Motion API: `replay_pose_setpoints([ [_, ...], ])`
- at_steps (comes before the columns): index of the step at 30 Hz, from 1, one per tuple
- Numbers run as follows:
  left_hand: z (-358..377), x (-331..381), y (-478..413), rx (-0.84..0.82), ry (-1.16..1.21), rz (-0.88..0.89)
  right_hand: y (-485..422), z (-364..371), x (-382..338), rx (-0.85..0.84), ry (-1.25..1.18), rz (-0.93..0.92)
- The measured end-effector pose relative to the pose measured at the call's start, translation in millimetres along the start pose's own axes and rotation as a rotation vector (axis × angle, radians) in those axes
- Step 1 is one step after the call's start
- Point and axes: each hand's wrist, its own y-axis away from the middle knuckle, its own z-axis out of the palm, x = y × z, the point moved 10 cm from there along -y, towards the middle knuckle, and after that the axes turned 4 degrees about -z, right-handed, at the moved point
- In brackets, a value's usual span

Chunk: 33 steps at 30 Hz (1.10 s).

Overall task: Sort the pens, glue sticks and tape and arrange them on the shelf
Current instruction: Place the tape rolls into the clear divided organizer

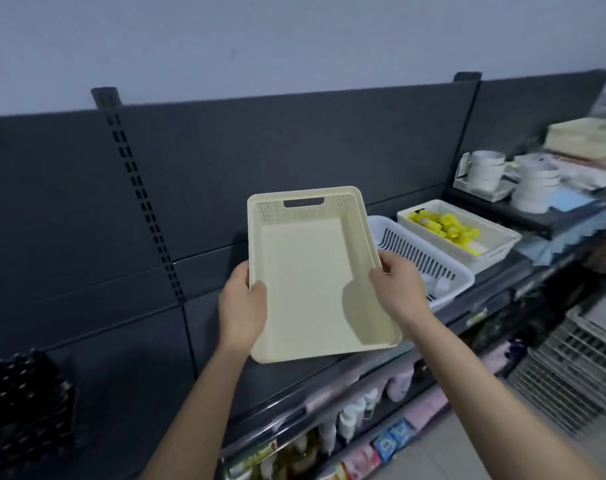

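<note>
An empty cream plastic basket (312,271) with a handle slot in its far wall hangs tilted above the dark shelf (294,386). My left hand (242,310) grips its left rim, thumb inside. My right hand (398,285) grips the right rim the same way. To the right on the shelf sits a white slotted basket (429,261), and beyond it a cream basket (495,237) holding several yellow glue sticks (447,226). No pens or tape can be made out.
A dark back panel (260,161) with slotted uprights rises behind the shelf. White bowls (485,171) and boxes stand at the far right. A black crate (24,410) sits at the left. Packaged goods fill the lower shelf; white crates (578,368) stand on the floor.
</note>
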Motion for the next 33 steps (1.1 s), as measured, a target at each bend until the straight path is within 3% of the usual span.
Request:
replay_pose_setpoints([
  [11,169.1,74.5,6.9,-0.089,-0.055,0.103,-49.4,-136.7,101.2,0.137,-0.095,0.045],
  [21,334.7,116.0,6.5,-0.104,-0.001,0.042,-134.8,-251.2,192.5,0.082,-0.112,0.055],
  [27,346.5,116.7,-8.8,-0.04,-0.047,0.011,-161.1,-250.0,199.3,0.046,-0.154,0.037],
  [33,275.5,99.8,-21.6,0.116,-0.106,-0.035,-180.4,-177.8,166.8,-0.091,-0.191,-0.029],
])
